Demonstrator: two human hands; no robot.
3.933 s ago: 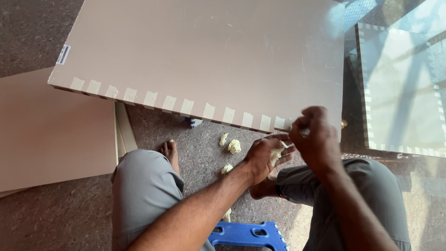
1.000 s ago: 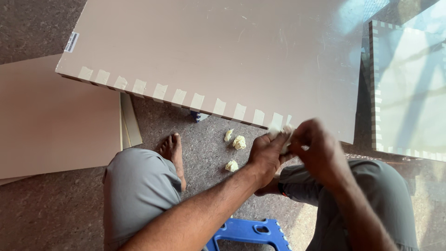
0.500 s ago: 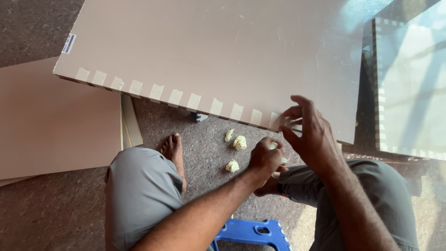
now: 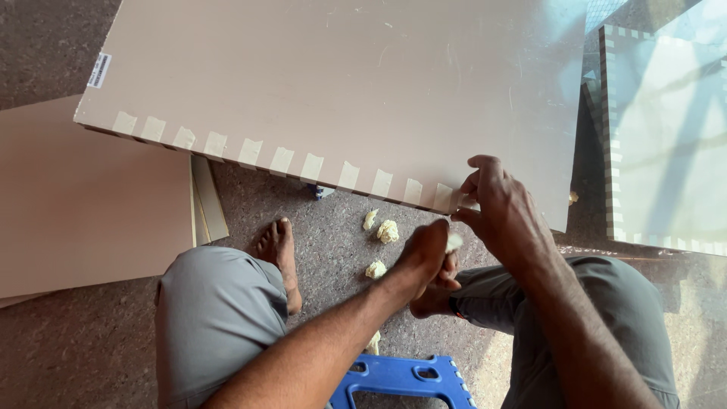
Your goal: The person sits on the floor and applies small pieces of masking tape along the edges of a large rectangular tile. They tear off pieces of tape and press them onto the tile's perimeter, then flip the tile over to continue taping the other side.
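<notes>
I see my right hand (image 4: 503, 216) at the near edge of the large beige panel (image 4: 341, 83), its fingers (image 4: 473, 182) pinched on a strip of masking tape (image 4: 462, 201) at the right end of the row of tape strips (image 4: 250, 151) along that edge. My left hand (image 4: 424, 254) sits just near of it, fingers curled shut around a small pale piece of tape (image 4: 453, 241). Crumpled tape balls (image 4: 382, 231) lie on the brown floor (image 4: 45, 45) just left of my hands. My bare foot (image 4: 279, 254) rests on the floor near the panel edge. A blue plastic stool (image 4: 409, 381) is under me. Another beige panel (image 4: 83, 204) lies far left, and a glossy taped panel (image 4: 666, 129) lies right.
</notes>
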